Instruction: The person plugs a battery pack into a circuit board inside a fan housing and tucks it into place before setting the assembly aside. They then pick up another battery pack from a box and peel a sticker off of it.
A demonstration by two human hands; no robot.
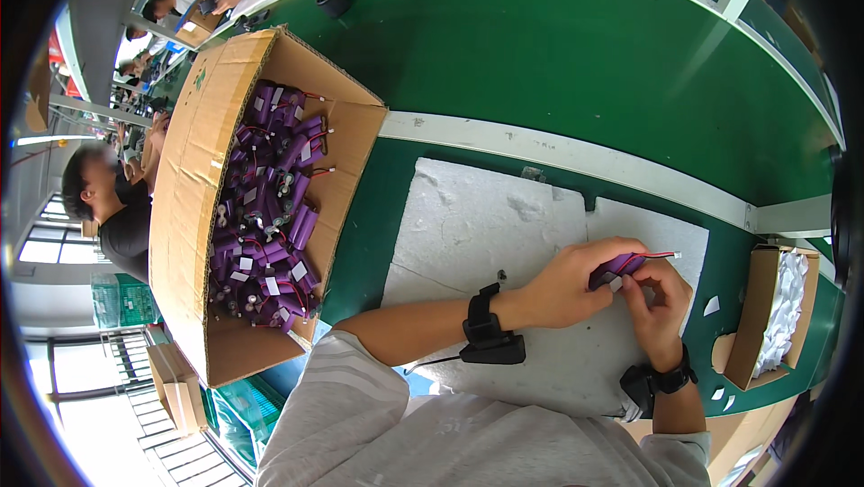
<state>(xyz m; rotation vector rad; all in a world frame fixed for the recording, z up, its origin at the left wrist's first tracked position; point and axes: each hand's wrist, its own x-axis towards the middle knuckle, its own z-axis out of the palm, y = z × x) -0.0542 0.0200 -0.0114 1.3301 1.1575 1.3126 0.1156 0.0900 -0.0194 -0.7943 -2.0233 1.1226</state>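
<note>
Above the white foam sheet (450, 217), my left hand (571, 282) is closed around a purple battery pack (612, 266). Red and black wires run from the pack to the right and end in a small white connector (677, 255). My right hand (664, 302) pinches the pack's near right side with thumb and fingers. A small white tab (616, 284) shows on the pack by the right thumb; whether it is stuck down I cannot tell. Both wrists wear black straps with small black modules.
To the left, a tilted cardboard box (193, 208) holds many purple battery packs (270, 208). At right, a small carton (760, 307) contains white paper pieces (785, 307); scraps lie beside it. A black roundish object (336, 1) stands on the green surface beyond the metal rail (576, 163). Other people work at far left.
</note>
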